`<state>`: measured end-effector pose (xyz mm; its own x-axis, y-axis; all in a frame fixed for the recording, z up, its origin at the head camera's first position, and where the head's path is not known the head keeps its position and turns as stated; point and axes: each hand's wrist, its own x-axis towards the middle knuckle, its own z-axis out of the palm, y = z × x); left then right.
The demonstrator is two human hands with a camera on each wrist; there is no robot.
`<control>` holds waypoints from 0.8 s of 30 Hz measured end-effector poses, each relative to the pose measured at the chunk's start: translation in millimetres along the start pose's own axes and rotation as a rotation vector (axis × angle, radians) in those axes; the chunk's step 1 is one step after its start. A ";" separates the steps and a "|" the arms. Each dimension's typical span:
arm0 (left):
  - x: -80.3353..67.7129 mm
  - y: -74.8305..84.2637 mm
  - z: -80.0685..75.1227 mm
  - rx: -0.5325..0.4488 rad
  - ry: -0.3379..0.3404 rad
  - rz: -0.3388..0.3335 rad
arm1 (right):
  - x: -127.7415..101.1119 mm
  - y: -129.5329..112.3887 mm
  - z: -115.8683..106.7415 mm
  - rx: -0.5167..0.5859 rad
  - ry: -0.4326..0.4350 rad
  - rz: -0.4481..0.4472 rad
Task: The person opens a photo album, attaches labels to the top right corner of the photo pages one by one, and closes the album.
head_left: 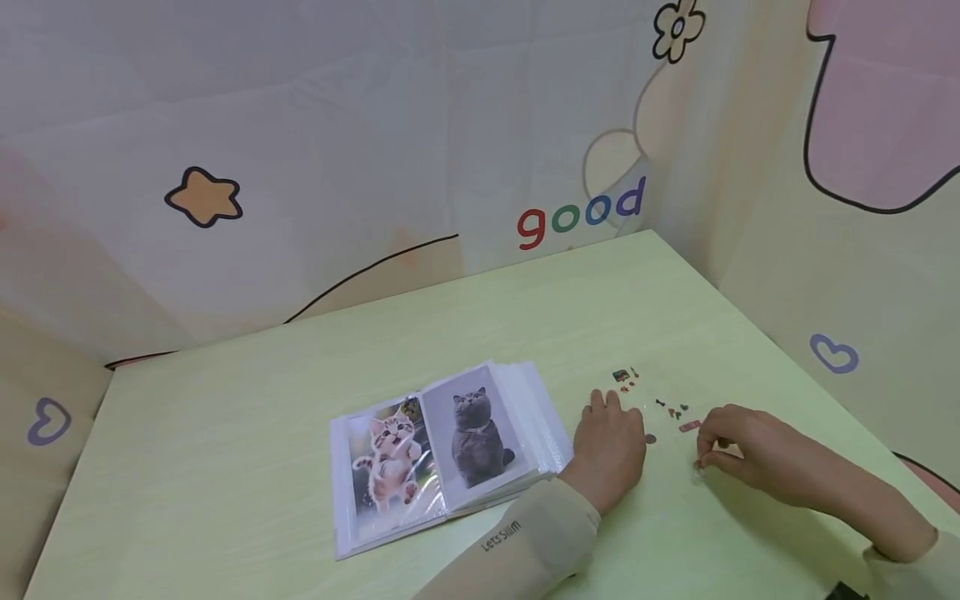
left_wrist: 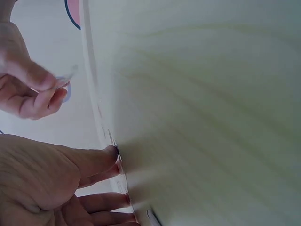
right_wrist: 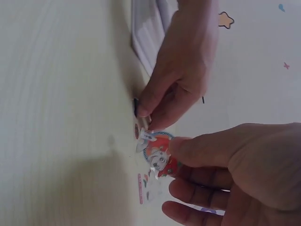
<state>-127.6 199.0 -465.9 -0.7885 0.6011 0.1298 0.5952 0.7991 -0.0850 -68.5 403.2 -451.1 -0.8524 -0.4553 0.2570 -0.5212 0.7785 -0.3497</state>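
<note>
The right hand (head_left: 738, 450) pinches a small cartoon-dog sticker (right_wrist: 159, 157) between thumb and forefinger, remaining fingers loosely curled beneath. The sticker hangs at the fingertips, just above the pale green surface (head_left: 225, 467), its printed face turned toward the right wrist camera. Its long axis runs roughly along the line of the thumb.

The left hand (head_left: 609, 446) lies just beside the right hand, on the side toward the photo album (head_left: 442, 454). Its fingers are nearly straight, tips pressed down on the surface, holding nothing; a dark round sticker (head_left: 650, 438) sits at the thumb tip, touching or nearly so.

The held sticker lies between the two hands, nearer the right. The album, open at two cat photographs, lies beyond the left hand, so the left hand stands between the sticker and the pages. The loose stickers (head_left: 671, 410) lie scattered just ahead of both hands' fingertips, away from the person.

Views compared: the head view shows the layout of album, hands and loose stickers, but the held item appears only as a faint glint. The right wrist view resolves the dog design and a pink strip sticker (right_wrist: 139, 188) lying flat below it. The left wrist view shows the left fingertips (left_wrist: 113, 151) flat on the surface, and the right hand (left_wrist: 33, 89) pinching something thin and clear-edged.
</note>
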 end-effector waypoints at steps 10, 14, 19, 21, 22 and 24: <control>0.4 0.3 -3.1 0.001 -0.013 0.002 | 21.4 13.0 -8.6 0.229 -0.067 0.078; 2.0 0.6 -3.1 0.008 -0.021 -0.003 | 32.0 19.3 -6.4 0.281 -0.088 0.069; 1.1 -0.6 -1.4 0.009 -0.003 0.012 | 42.0 26.6 -1.2 0.324 -0.130 0.079; -0.4 -1.3 -0.4 -0.005 0.009 0.022 | 44.1 29.5 1.2 0.330 -0.134 0.081; -1.3 -1.6 0.0 -0.011 0.018 0.029 | 44.6 30.9 2.2 0.330 -0.137 0.085; -3.1 -1.9 0.7 -0.016 0.041 0.044 | 45.2 32.8 3.7 0.333 -0.145 0.097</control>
<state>-126.4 195.6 -466.8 -0.7548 0.6345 0.1663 0.6318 0.7714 -0.0757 -124.3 406.5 -454.3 -0.8830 -0.4614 0.0865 -0.4022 0.6486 -0.6461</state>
